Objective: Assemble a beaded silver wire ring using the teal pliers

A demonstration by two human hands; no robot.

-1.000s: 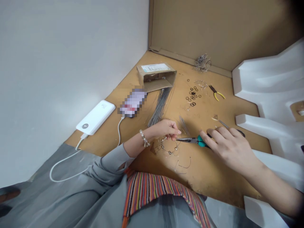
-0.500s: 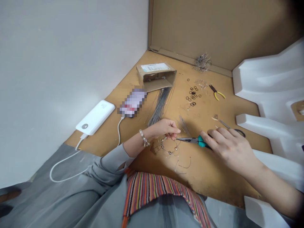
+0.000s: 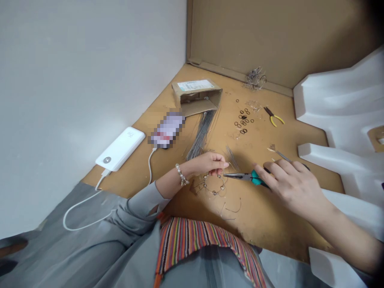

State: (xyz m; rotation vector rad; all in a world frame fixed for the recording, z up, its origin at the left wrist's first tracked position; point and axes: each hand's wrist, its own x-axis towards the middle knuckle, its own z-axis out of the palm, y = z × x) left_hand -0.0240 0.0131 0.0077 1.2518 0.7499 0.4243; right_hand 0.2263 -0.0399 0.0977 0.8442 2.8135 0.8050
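Needle-nose pliers (image 3: pixel 244 176) shift slightly toward three o'clock; the right hand (image 3: pixel 292 187) has fingers clamped around them, the left hand (image 3: pixel 208 163) pinches a curved wire (image 3: pixel 230 164).

The premises present as a small craft workshop, arranged as a corner workstation. The tan, dark-smudged counter (image 3: pixel 267 220) meets a plain white wall (image 3: pixel 90 80) at left and a brown cardboard panel (image 3: pixel 255 40) at upper right. Evidence near centre: a bundle of straight grey metal wires (image 3: pixel 200 138) at the mouth of an open brown cardboard box (image 3: pixel 196 108), and loosely clustered small black rings (image 3: pixel 244 117). Hand tools noted: yellow-handled pliers (image 3: pixel 279 121), right of centre, and long-nosed steel pliers with teal-and-black grips (image 3: pixel 246 176). White moulded foam (image 3: pixel 321 96) lines the right side.
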